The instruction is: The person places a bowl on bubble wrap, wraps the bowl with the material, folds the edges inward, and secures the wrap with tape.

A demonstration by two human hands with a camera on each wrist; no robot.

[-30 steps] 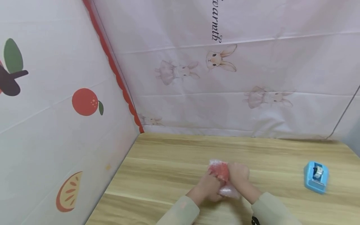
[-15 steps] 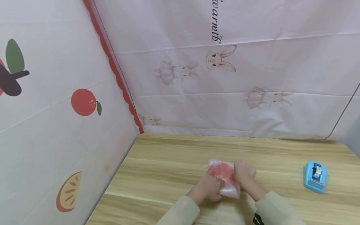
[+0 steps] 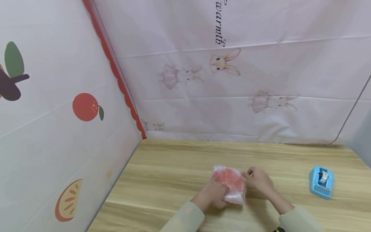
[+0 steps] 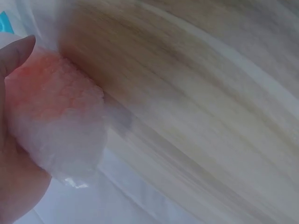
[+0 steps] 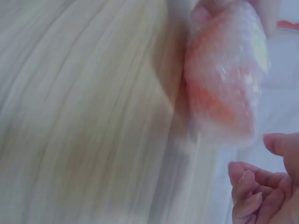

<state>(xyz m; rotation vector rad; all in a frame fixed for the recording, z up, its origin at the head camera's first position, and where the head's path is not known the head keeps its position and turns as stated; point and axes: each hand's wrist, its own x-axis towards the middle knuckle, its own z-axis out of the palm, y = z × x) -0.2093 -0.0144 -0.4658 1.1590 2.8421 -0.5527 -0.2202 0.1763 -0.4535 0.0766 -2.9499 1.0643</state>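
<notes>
Wood table (image 3: 174, 174): 1 wrapped bundle (image 3: 229, 183) in left hand (image 3: 214, 193), 1 tape dispenser (image 3: 321, 182).

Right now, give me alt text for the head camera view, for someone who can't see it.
A person's left hand holds a red object wrapped in bubble wrap on a wooden table, while the right hand hovers just beside it. A blue tape dispenser sits to the right; cloth printed with rabbits and fruit hangs behind.

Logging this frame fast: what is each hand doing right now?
Left hand: holds the bubble-wrapped red bundle.
Right hand: beside the bundle, fingers loosely curled, holding nothing.
</notes>
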